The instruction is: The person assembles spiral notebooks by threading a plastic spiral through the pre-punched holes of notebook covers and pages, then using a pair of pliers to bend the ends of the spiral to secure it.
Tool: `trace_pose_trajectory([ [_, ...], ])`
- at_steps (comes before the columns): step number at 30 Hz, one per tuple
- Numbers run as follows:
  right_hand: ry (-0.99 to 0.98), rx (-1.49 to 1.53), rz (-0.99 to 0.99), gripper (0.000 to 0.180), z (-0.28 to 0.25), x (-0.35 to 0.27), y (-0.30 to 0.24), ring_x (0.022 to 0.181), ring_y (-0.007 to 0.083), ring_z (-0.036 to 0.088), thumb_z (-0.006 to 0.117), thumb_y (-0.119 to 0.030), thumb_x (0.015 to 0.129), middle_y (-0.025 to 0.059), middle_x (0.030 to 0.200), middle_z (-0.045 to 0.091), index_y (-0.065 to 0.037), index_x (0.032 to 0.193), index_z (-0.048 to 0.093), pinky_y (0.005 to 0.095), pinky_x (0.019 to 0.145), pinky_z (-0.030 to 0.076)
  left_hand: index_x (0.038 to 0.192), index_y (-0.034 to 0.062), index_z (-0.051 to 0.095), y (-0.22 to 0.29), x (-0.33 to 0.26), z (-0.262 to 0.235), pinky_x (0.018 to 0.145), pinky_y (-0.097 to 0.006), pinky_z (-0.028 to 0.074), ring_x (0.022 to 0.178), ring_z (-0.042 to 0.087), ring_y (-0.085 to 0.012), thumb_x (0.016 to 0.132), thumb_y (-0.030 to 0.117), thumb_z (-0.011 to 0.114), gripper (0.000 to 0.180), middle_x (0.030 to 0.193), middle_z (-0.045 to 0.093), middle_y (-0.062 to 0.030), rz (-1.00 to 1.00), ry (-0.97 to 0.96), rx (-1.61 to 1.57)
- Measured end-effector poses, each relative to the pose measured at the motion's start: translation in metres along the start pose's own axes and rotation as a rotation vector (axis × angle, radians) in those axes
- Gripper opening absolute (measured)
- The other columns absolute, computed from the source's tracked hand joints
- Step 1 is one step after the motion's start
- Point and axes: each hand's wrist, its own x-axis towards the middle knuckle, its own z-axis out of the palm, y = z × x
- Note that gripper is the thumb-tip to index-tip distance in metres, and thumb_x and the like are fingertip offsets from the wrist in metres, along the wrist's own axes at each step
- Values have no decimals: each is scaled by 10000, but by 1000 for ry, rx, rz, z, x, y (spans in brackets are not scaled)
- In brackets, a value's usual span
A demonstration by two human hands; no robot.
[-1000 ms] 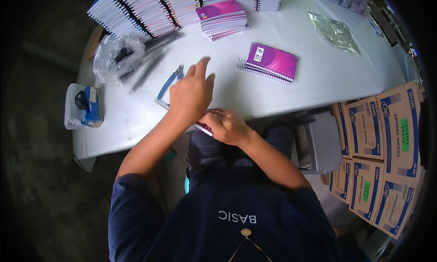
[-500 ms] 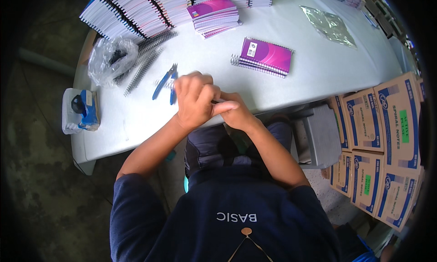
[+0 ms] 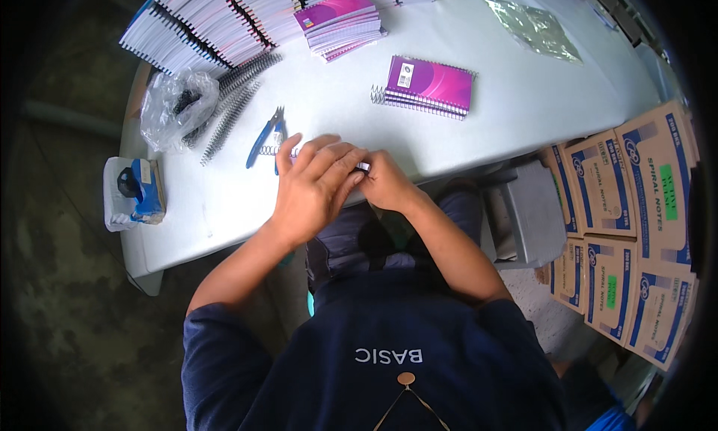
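Note:
At the table's near edge, my right hand (image 3: 387, 182) grips the end of a small notebook (image 3: 363, 166), mostly hidden by my hands. My left hand (image 3: 315, 178) lies over the notebook's top edge, fingers bent across it and thumb below. A loose wire coil (image 3: 266, 151) sticks out to the left past my left fingers. Just beyond it rest blue-handled cutting pliers (image 3: 262, 138), partly behind the coil and hand. Farther right, a small stack of purple spiral notebooks (image 3: 430, 87) has coil ends poking out at its left.
Several more purple notebooks (image 3: 340, 23) are piled at the back. Thick black-bound books (image 3: 202, 19) line the far left. Dark coils (image 3: 230, 120) lie beside a clear plastic bag (image 3: 176, 109). A white container (image 3: 120, 199) hangs at the left edge; cartons (image 3: 607, 184) stand at right.
My left hand has turned from a raised, curled pose to lie along the notebook. The notebook's end and the protruding coil now show more plainly. The view has shifted slightly.

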Motion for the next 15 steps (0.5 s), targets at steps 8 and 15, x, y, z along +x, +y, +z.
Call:
trace_pose_trajectory([
  [8,49,8,27,240,3,1,-4,873,233,664,574,-30,849,182,947,684,21,1079,619,337,770,494,903,123,632,8,30,-24,829,-369,351,818,571,-198,704,159,738,228,840,578,-4,41,-9,2],
  [15,46,112,0,199,2,-1,-5,843,216,659,569,-30,837,172,914,688,12,1014,651,327,764,491,894,106,646,9,34,-20,754,-369,347,829,580,-201,704,182,732,222,848,600,-13,-54,-48,-73],
])
